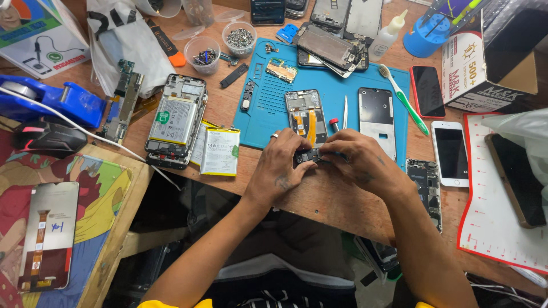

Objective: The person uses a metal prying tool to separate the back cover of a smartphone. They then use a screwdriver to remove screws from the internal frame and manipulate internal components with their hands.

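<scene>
1. A cluttered wooden workbench (319,197) carries a blue repair mat (274,108), opened phones and loose parts.
2. The left hand (279,165) and the right hand (359,159) meet at the mat's near edge, both pinching a small dark circuit board (308,155) between their fingertips.
3. The board's long axis runs left to right, roughly level; its ends are hidden by the fingers.
4. Just beyond it on the mat lies an open phone frame (305,114) with an orange ribbon, long axis pointing away from the person.
5. Tweezers (345,111) and a black back cover (377,120) lie beside the frame.
6. To the left, off the mat, sit a battery (220,151) and another opened phone (174,120).
</scene>
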